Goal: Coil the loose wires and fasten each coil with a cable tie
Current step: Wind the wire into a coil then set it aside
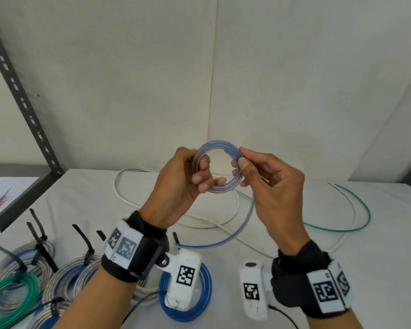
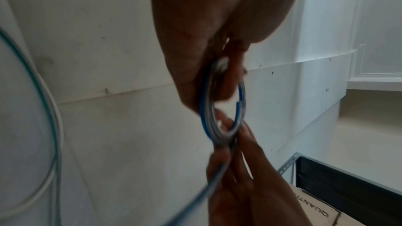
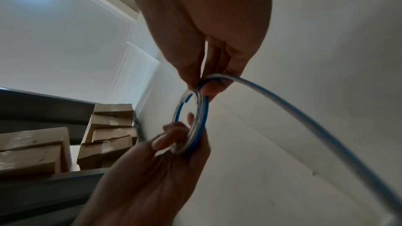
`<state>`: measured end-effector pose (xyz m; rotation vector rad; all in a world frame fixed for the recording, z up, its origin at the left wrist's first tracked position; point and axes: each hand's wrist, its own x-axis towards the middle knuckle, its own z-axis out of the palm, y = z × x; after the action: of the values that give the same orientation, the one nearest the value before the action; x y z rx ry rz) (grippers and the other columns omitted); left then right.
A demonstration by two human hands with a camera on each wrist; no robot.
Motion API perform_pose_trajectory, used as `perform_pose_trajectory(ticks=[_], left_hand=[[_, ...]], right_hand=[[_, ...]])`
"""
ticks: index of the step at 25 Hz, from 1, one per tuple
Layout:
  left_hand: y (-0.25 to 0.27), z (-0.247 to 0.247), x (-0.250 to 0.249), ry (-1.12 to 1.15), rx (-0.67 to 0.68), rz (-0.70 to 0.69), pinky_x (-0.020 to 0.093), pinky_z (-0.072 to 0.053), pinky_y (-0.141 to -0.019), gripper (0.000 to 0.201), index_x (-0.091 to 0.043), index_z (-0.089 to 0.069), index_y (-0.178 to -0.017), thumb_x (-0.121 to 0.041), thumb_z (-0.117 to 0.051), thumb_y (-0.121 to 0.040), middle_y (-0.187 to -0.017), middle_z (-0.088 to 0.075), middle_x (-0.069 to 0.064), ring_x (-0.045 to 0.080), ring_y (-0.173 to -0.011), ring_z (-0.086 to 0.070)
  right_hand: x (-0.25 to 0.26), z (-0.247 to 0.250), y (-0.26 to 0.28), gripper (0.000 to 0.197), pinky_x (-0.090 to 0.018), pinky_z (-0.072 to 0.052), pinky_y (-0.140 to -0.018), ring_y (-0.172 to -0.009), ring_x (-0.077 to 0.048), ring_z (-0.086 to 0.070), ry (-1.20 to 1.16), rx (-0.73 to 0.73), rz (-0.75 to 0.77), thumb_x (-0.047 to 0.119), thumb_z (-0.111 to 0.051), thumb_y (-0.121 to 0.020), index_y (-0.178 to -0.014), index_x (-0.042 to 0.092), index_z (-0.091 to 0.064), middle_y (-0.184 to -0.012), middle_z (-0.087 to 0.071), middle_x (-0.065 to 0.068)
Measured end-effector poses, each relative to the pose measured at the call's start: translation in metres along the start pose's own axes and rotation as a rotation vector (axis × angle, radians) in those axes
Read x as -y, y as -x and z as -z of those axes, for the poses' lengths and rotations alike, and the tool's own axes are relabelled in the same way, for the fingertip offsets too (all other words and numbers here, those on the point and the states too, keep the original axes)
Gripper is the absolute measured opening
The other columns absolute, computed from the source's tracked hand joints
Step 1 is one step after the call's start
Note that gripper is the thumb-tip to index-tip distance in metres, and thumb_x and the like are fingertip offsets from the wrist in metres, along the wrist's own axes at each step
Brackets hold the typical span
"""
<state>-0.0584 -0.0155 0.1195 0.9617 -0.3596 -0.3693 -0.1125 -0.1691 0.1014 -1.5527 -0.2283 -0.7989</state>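
— Above the table (image 1: 377, 257), what have you got?
— Your left hand (image 1: 178, 184) and your right hand (image 1: 268, 184) hold up a small coil of clear-and-blue wire (image 1: 217, 144), well off the cloth. Left fingers (image 1: 203, 163) curl through the ring and grip its left side; right thumb and fingertips pinch its right side.

— Same from the wrists?
— Left wrist view: the coil (image 2: 224, 109) sits edge-on, blurred, pinched at both ends. Right wrist view: the coil (image 3: 195, 119) again, with your thumb pressed on its top.

— Loose end?
— From the coil's lower right the tail (image 1: 226, 241) drops to the table and curves back toward your left wrist; its tip lies on the cloth.

— Around the coil, on the table?
— Beyond and under it, a white cable (image 1: 126, 195) loops loose. To the coil's right, a green wire (image 1: 363, 217) arcs, uncoiled. Nearer you and left of the coil lie finished bundles: a blue coil (image 1: 205, 288), silver ones (image 1: 64, 274), a green one (image 1: 10, 302), each cinched with a black cable tie (image 1: 84, 241)
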Motion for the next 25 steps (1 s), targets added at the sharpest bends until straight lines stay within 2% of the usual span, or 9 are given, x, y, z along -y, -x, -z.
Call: perform_pose_trajectory(ticks=[3, 6, 9, 12, 16, 19, 22, 23, 25], left_hand=[[0.003, 0.004, -0.002, -0.309, 0.062, 0.117, 0.040, -0.057, -0.073, 0.056, -0.007, -0.049, -0.065, -0.035, -0.026, -0.107, -0.044, -0.028, 0.000, 0.017, -0.037, -0.030], [0.006, 0.003, 0.004, -0.510, 0.071, 0.066, 0.036, -0.051, -0.069, 0.051, -0.014, -0.039, -0.063, -0.036, -0.036, -0.108, -0.052, -0.022, -0.006, 0.014, -0.044, -0.023], [0.004, 0.001, 0.004, -0.397, 0.006, -0.023, 0.029, -0.039, -0.057, 0.047, -0.018, -0.031, -0.063, -0.032, -0.038, -0.109, -0.056, -0.019, -0.007, 0.012, -0.048, -0.019], [0.003, -0.002, -0.001, -0.162, -0.103, -0.086, 0.024, -0.035, -0.050, 0.046, -0.019, -0.031, -0.065, -0.033, -0.037, -0.109, -0.056, -0.015, -0.007, 0.010, -0.045, -0.017], [0.002, -0.005, 0.001, 0.040, -0.155, -0.123, 0.023, -0.035, -0.048, 0.046, -0.019, -0.031, -0.066, -0.034, -0.035, -0.109, -0.063, -0.008, -0.001, 0.009, -0.044, -0.015], [-0.001, -0.008, 0.011, 0.102, -0.127, -0.081, 0.025, -0.041, -0.052, 0.046, -0.016, -0.036, -0.067, -0.034, -0.033, -0.109, -0.054, -0.017, -0.004, 0.010, -0.043, -0.021], [-0.002, -0.002, 0.015, -0.145, -0.087, -0.024, 0.034, -0.052, -0.069, 0.048, -0.007, -0.056, -0.080, -0.039, -0.033, -0.108, -0.056, -0.046, 0.003, 0.019, -0.053, -0.047], [-0.002, 0.002, 0.014, -0.317, -0.061, -0.024, 0.036, -0.054, -0.073, 0.050, -0.003, -0.061, -0.086, -0.040, -0.035, -0.108, -0.060, -0.052, 0.006, 0.022, -0.058, -0.052], [0.002, 0.008, 0.013, -0.595, 0.068, 0.043, 0.040, -0.054, -0.077, 0.049, -0.002, -0.062, -0.090, -0.043, -0.040, -0.106, -0.059, -0.049, 0.005, 0.021, -0.057, -0.049]], right_hand=[[0.004, 0.021, -0.006, 0.018, -0.029, -0.056, -0.075, -0.089, -0.014, -0.074, 0.251, 0.235, 0.044, 0.014, -0.069, -0.095, -0.108, 0.024, -0.077, -0.094, -0.078, 0.010], [0.004, 0.024, -0.006, 0.019, -0.028, -0.055, -0.076, -0.092, -0.013, -0.072, 0.353, 0.324, 0.048, 0.017, -0.069, -0.095, -0.108, 0.027, -0.077, -0.095, -0.077, 0.015], [0.003, 0.018, -0.005, 0.019, -0.027, -0.057, -0.077, -0.089, -0.012, -0.075, 0.227, 0.247, 0.040, 0.013, -0.069, -0.095, -0.108, 0.024, -0.076, -0.097, -0.078, 0.011], [-0.001, 0.004, -0.001, 0.015, -0.023, -0.057, -0.070, -0.082, -0.014, -0.076, 0.031, 0.082, -0.024, 0.007, -0.069, -0.094, -0.101, 0.018, -0.074, -0.093, -0.079, 0.003], [-0.005, -0.017, 0.009, 0.013, -0.027, -0.060, -0.074, -0.085, -0.022, -0.078, -0.154, -0.043, -0.070, 0.002, -0.066, -0.093, -0.102, 0.009, -0.071, -0.093, -0.079, -0.007], [-0.005, -0.016, 0.005, 0.015, -0.030, -0.060, -0.077, -0.077, -0.021, -0.076, -0.184, -0.080, -0.057, 0.001, -0.066, -0.092, -0.105, 0.008, -0.072, -0.091, -0.078, -0.010], [-0.006, 0.006, -0.006, 0.014, -0.031, -0.059, -0.075, -0.072, -0.021, -0.073, -0.072, -0.004, -0.020, 0.003, -0.068, -0.093, -0.104, 0.009, -0.074, -0.088, -0.078, -0.009], [-0.006, 0.015, -0.009, 0.014, -0.030, -0.058, -0.074, -0.071, -0.021, -0.072, 0.008, 0.095, -0.017, 0.005, -0.068, -0.093, -0.104, 0.011, -0.075, -0.087, -0.078, -0.008], [-0.006, 0.027, -0.010, 0.013, -0.028, -0.058, -0.072, -0.070, -0.021, -0.071, 0.137, 0.333, -0.066, 0.006, -0.069, -0.093, -0.102, 0.012, -0.076, -0.085, -0.077, -0.007]])
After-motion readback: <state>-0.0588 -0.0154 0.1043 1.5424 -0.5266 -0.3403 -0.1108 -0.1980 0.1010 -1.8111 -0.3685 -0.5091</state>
